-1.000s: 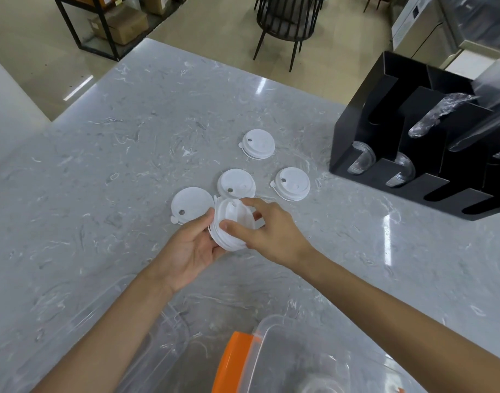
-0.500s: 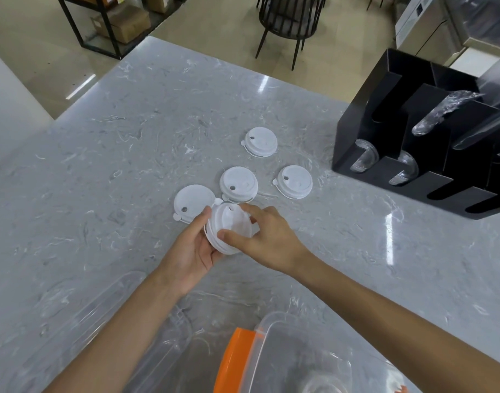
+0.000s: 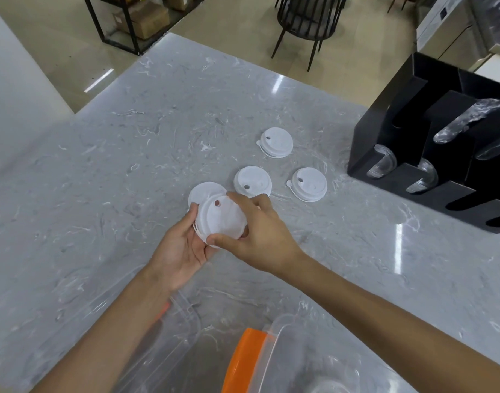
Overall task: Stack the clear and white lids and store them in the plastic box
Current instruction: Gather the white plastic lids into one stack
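A small stack of white lids (image 3: 220, 221) is held above the marble counter between both hands. My left hand (image 3: 183, 248) cups the stack from below and the left. My right hand (image 3: 257, 231) grips its right edge with thumb and fingers. Several single white lids lie flat on the counter: one (image 3: 204, 191) just behind the stack and partly hidden by it, one (image 3: 253, 181) in the middle, one (image 3: 308, 184) to the right, one (image 3: 275, 142) farther back. The clear plastic box (image 3: 305, 361) with an orange latch stands at the near edge.
A clear box lid (image 3: 107, 321) lies under my left forearm at the near left. A black cup and lid organiser (image 3: 430, 163) holding clear domed lids stands at the right. The counter edge runs along the far left, with chairs and a shelf on the floor beyond.
The stack has turned from on edge to nearly flat, top face up, in both hands. It has shifted slightly left, in front of the nearest lid on the counter.
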